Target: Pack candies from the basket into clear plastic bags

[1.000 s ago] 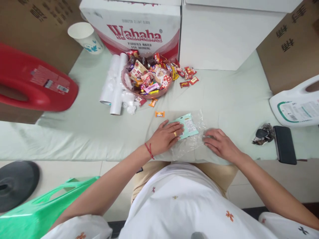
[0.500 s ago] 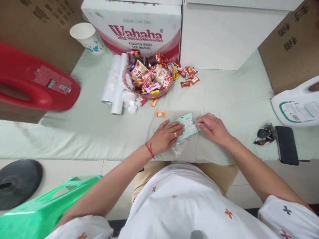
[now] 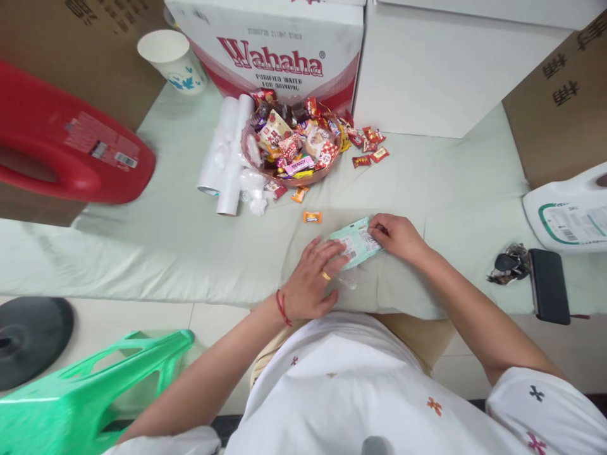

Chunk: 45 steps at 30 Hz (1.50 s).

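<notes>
A flat mint-green packet (image 3: 359, 243) with printed text and a barcode lies on the table near its front edge. Clear plastic film (image 3: 349, 279) shows at its lower left. My left hand (image 3: 314, 278), wearing a ring and a red string bracelet, is open, with its fingers stretched over the packet's left end and the thumb apart. At the opposite end, my right hand (image 3: 396, 235) is closed, thumb and fingers pinching the packet's upper right corner. The fingers partly cover both ends. Just beyond the left hand lies an orange-wrapped candy (image 3: 312, 217).
Behind stand a bowl (image 3: 251, 155) of wrapped sweets, white paper rolls (image 3: 232, 183) and a Wahaha carton (image 3: 284, 38). A paper cup (image 3: 173, 63) and red jug (image 3: 95, 145) are left; keys (image 3: 509, 263), a phone (image 3: 549, 285) and white jug (image 3: 569, 212) right. A green stool (image 3: 71, 404) stands below.
My right hand has shifted from the clear plastic onto the packet's corner. My left hand has slid back toward me, its thumb now spread away. The packet has turned slightly, and the whole view has shifted.
</notes>
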Each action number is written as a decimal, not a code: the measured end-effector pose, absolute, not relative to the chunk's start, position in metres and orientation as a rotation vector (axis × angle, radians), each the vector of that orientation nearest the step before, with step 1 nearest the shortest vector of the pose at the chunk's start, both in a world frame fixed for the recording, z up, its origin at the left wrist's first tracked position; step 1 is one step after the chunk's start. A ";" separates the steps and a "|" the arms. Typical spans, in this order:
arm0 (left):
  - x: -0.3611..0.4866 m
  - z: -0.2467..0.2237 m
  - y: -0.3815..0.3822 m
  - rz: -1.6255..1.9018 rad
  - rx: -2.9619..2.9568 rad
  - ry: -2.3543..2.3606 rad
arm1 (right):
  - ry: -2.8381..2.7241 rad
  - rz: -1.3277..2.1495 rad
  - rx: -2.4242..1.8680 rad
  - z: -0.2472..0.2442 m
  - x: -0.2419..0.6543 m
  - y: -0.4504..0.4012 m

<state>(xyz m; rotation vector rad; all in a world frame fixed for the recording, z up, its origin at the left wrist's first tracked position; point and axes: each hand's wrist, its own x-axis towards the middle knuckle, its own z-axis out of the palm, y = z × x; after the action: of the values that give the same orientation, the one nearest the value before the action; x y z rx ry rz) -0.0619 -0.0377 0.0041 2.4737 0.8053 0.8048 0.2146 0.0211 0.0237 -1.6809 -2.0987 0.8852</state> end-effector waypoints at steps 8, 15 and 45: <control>-0.033 0.004 -0.048 1.089 2.185 1.405 | -2.100 0.865 -1.684 0.020 0.216 0.020; -0.054 -0.012 -0.028 0.909 2.194 1.888 | -2.077 0.855 -1.718 0.018 0.216 0.019; -0.016 -0.006 -0.023 0.360 2.650 1.096 | -2.065 0.459 -1.681 0.005 0.249 0.029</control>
<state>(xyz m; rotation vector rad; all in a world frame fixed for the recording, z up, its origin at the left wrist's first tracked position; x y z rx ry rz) -0.0165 -0.0228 -0.0064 2.6499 1.0961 0.3596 0.2493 0.0293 0.0054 -1.6808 -2.0647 0.4592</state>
